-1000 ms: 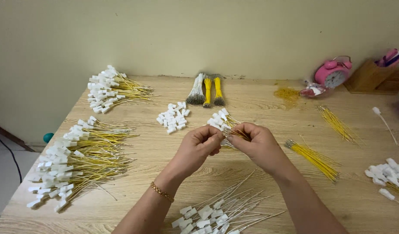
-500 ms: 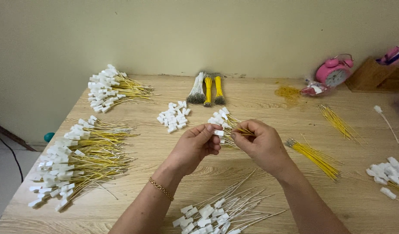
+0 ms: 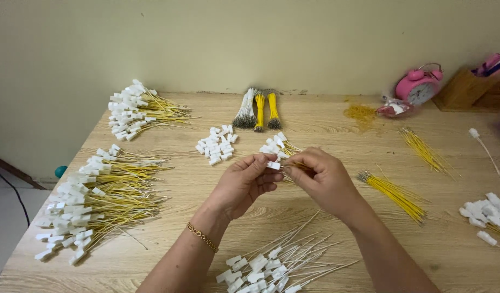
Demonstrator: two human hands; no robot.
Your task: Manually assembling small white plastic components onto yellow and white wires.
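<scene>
White connector (image 3: pixel 273 165) pinched between both hands' fingers (image 3: pixel 263 161).

Wall (image 3: pixel 250 43): plain, pale yellow-green, unmarked, filling the upper half of the frame. Table (image 3: pixel 326 217): light wood-grain top, its back edge meeting the wall. Floor (image 3: pixel 5 190): pale, seen at lower left, crossed by a dark cable (image 3: pixel 14 190). Skirting: dark strip at left. Light: even, soft, without hard shadows.
</scene>
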